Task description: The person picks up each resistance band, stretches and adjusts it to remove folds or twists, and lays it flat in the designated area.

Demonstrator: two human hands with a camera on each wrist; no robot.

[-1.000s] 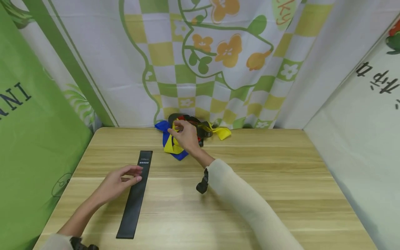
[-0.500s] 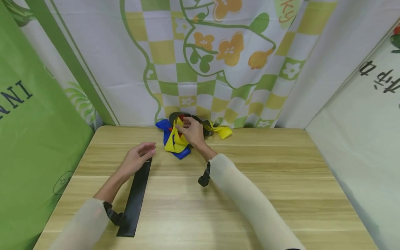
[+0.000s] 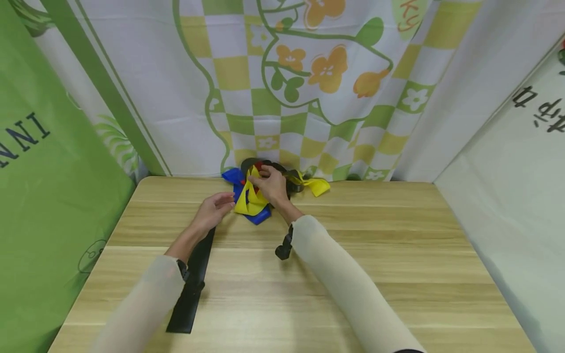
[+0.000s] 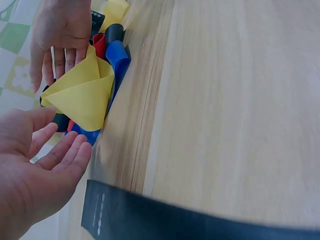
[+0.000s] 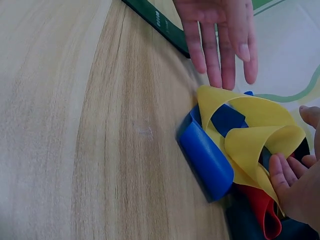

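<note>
A heap of loop resistance bands lies at the table's back edge. A yellow band (image 3: 250, 202) loops over a blue band (image 3: 259, 216), with a red band (image 5: 261, 212) and black ones beneath. My left hand (image 3: 214, 211) is at the heap's left side, its fingers slightly bent and nothing in its palm. My right hand (image 3: 274, 189) is over the heap's right part. In the right wrist view its fingertips (image 5: 282, 170) reach right at the yellow loop, the thumb held apart. A flat black band (image 3: 196, 279) lies lengthwise under my left forearm.
A patterned curtain (image 3: 309, 122) hangs directly behind the wooden table (image 3: 375, 255). A green cloth (image 3: 53, 206) closes the left side and a white one (image 3: 507, 196) the right. Another yellow end (image 3: 319, 186) sticks out to the heap's right.
My left hand has moved forward and right, from above the flat black band to the heap. My right hand has shifted slightly right, and the yellow band shows more plainly beside it.
</note>
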